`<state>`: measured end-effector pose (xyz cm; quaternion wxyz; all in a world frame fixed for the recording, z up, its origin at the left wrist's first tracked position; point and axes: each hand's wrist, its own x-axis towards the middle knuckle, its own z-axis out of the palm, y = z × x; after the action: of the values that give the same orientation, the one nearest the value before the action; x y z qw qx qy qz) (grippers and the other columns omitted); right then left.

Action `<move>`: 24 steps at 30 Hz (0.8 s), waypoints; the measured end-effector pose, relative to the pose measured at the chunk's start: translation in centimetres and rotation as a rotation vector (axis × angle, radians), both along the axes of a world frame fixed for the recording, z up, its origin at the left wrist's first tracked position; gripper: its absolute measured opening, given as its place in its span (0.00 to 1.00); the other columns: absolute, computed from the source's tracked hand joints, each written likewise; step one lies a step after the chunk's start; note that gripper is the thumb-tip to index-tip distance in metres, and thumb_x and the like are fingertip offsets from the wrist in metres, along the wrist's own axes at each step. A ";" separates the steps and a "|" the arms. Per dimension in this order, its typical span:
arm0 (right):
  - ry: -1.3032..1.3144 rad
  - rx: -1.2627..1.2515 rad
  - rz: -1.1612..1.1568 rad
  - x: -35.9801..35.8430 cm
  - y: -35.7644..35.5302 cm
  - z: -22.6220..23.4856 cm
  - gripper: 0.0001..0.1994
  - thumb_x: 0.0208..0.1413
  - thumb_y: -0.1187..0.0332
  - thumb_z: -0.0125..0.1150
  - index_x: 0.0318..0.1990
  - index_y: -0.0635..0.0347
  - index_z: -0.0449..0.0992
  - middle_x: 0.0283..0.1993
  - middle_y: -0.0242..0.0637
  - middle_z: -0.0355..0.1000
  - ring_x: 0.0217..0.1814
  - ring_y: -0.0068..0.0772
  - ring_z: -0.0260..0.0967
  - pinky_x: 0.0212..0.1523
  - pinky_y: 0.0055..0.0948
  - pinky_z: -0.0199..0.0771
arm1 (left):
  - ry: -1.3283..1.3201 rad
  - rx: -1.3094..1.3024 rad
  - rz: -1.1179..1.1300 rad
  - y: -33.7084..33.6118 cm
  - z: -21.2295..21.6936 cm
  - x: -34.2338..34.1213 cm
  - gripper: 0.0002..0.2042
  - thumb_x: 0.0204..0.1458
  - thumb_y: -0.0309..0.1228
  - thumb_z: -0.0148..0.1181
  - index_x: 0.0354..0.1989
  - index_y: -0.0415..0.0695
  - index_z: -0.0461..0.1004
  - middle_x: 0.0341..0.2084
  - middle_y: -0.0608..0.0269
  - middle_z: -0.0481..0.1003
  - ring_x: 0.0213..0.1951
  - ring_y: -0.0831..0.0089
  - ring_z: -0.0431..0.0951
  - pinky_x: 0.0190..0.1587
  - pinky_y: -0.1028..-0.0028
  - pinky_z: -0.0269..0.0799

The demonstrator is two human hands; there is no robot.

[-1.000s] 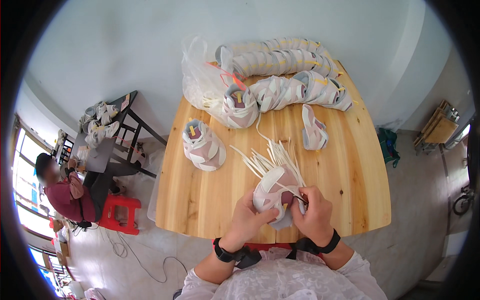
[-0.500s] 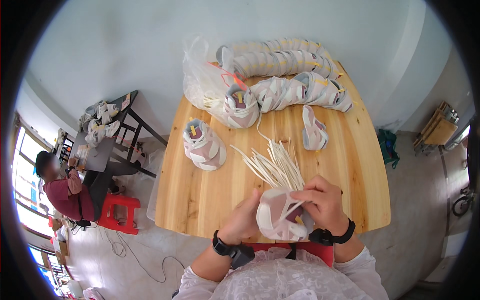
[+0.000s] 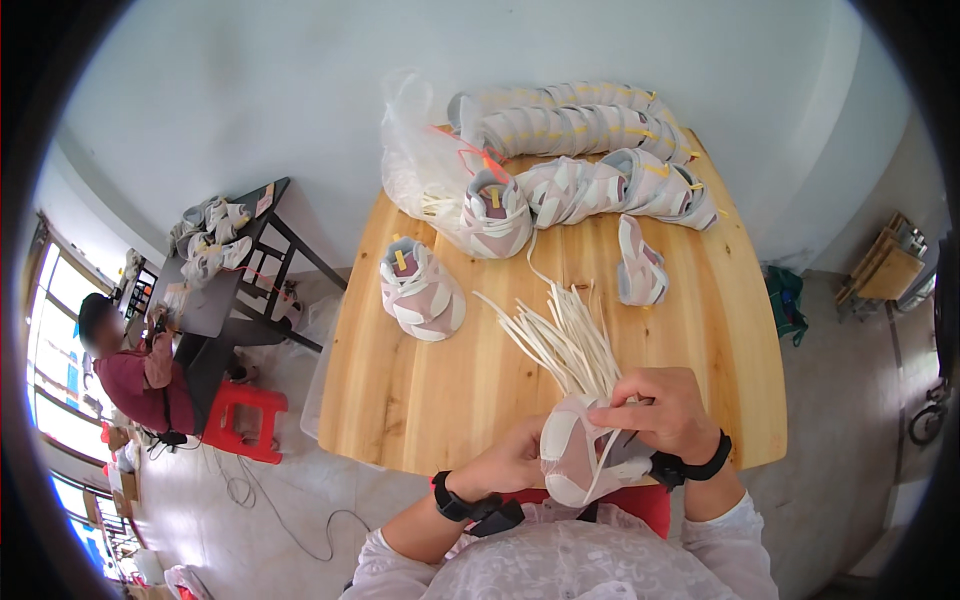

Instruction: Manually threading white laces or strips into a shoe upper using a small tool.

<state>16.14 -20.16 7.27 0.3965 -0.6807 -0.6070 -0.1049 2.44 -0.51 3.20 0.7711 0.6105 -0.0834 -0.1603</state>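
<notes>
Near the table's front edge, my left hand [image 3: 512, 458] grips a pale pink and white shoe upper [image 3: 567, 450] by its side. My right hand [image 3: 655, 412] is closed above the upper, pinching a white shoelace [image 3: 601, 455] that hangs down across it. Part of the upper is hidden behind the right hand. Just beyond, a loose bundle of white laces [image 3: 560, 340] is fanned out on the wood. A laced upper [image 3: 420, 292] with a yellow tab stands to the left. Another upper [image 3: 641, 265] lies on its side at the right.
Along the back of the wooden table [image 3: 385, 420] lie rows of nested shoe uppers [image 3: 580, 130]. A clear plastic bag [image 3: 410, 150] stands beside a laced upper [image 3: 495, 220]. At the left, a person [image 3: 145, 385] sits on a red stool [image 3: 245, 420] by a dark table [image 3: 215, 300].
The held upper has tilted and swung slightly right and toward me. The lace, earlier slanting across the upper to the left, now hangs more steeply. My view has shifted a little.
</notes>
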 end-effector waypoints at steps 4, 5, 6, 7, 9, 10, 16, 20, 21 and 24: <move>-0.062 0.001 -0.002 -0.3 -0.4 0.7 0.14 0.37 0.74 0.66 0.34 0.42 0.82 0.27 0.24 0.68 0.24 0.26 0.68 0.20 0.24 0.66 | 0.309 -0.542 0.039 0.4 -1.2 -0.3 0.32 0.54 0.34 0.61 0.66 0.41 0.55 0.56 0.63 0.68 0.58 0.73 0.65 0.61 0.68 0.60; -0.093 -0.019 0.015 -0.4 -0.3 1.0 0.14 0.37 0.73 0.66 0.34 0.43 0.82 0.27 0.24 0.69 0.25 0.26 0.69 0.21 0.24 0.67 | 0.472 -0.944 -0.049 0.9 -2.0 -0.4 0.32 0.57 0.35 0.59 0.67 0.41 0.53 0.56 0.63 0.67 0.59 0.73 0.64 0.61 0.68 0.59; -0.093 -0.021 0.010 -0.4 -0.3 0.9 0.14 0.37 0.73 0.66 0.34 0.43 0.82 0.27 0.24 0.69 0.25 0.26 0.69 0.21 0.24 0.67 | 0.475 -0.945 -0.054 0.5 -1.2 -0.4 0.32 0.57 0.35 0.59 0.67 0.41 0.53 0.56 0.63 0.67 0.59 0.73 0.64 0.61 0.68 0.59; -0.100 -0.058 0.019 -0.4 -0.2 1.0 0.13 0.37 0.72 0.67 0.34 0.43 0.82 0.28 0.24 0.69 0.25 0.26 0.69 0.22 0.25 0.67 | 0.375 -0.700 -0.019 -0.2 0.4 -0.5 0.31 0.57 0.37 0.58 0.66 0.40 0.54 0.56 0.60 0.66 0.59 0.71 0.65 0.60 0.69 0.61; -0.106 -0.094 0.034 -0.5 -0.1 1.2 0.13 0.37 0.71 0.68 0.34 0.43 0.82 0.29 0.24 0.70 0.26 0.26 0.69 0.23 0.25 0.68 | 0.272 -0.454 0.019 -0.7 1.2 -0.5 0.31 0.58 0.40 0.57 0.65 0.39 0.55 0.57 0.57 0.65 0.59 0.69 0.65 0.58 0.69 0.63; -0.036 -0.133 -0.042 -0.6 -0.3 1.6 0.13 0.37 0.71 0.68 0.35 0.45 0.81 0.31 0.26 0.70 0.26 0.29 0.70 0.24 0.26 0.68 | 0.306 -0.385 0.076 -0.8 1.1 -0.5 0.30 0.57 0.41 0.58 0.64 0.38 0.57 0.55 0.58 0.67 0.57 0.70 0.67 0.57 0.70 0.64; 0.286 0.034 -0.387 -0.7 -1.5 1.6 0.10 0.47 0.75 0.63 0.38 0.59 0.77 0.32 0.38 0.70 0.28 0.40 0.71 0.28 0.30 0.69 | 0.136 -0.111 0.564 -1.0 -1.2 0.2 0.18 0.57 0.35 0.60 0.52 0.40 0.70 0.41 0.66 0.75 0.43 0.77 0.74 0.47 0.75 0.70; 0.435 0.066 -0.402 -2.4 -0.5 -0.3 0.04 0.51 0.79 0.58 0.35 0.64 0.75 0.24 0.41 0.68 0.25 0.35 0.70 0.28 0.27 0.67 | 0.020 -0.157 0.754 -1.6 -2.6 0.5 0.15 0.59 0.30 0.57 0.52 0.40 0.70 0.43 0.67 0.75 0.43 0.79 0.74 0.45 0.76 0.71; 0.540 0.084 -0.424 -2.8 -0.1 -0.7 0.02 0.53 0.78 0.58 0.34 0.65 0.75 0.24 0.40 0.68 0.25 0.32 0.68 0.27 0.27 0.66 | 0.033 -0.220 0.745 -1.7 -2.7 0.5 0.15 0.59 0.30 0.57 0.53 0.40 0.70 0.43 0.66 0.76 0.43 0.78 0.74 0.46 0.75 0.72; 0.719 0.122 -0.489 -3.6 1.1 -1.9 0.05 0.58 0.75 0.56 0.31 0.66 0.74 0.23 0.38 0.68 0.23 0.26 0.64 0.26 0.25 0.63 | 0.110 -0.279 0.713 -2.3 -2.7 0.7 0.16 0.58 0.29 0.58 0.53 0.39 0.69 0.45 0.65 0.75 0.45 0.77 0.75 0.49 0.74 0.71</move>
<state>12.57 -19.05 5.39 0.5858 -0.7727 -0.2441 0.0123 3.11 -2.82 0.46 0.8574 0.4810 0.1546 0.0985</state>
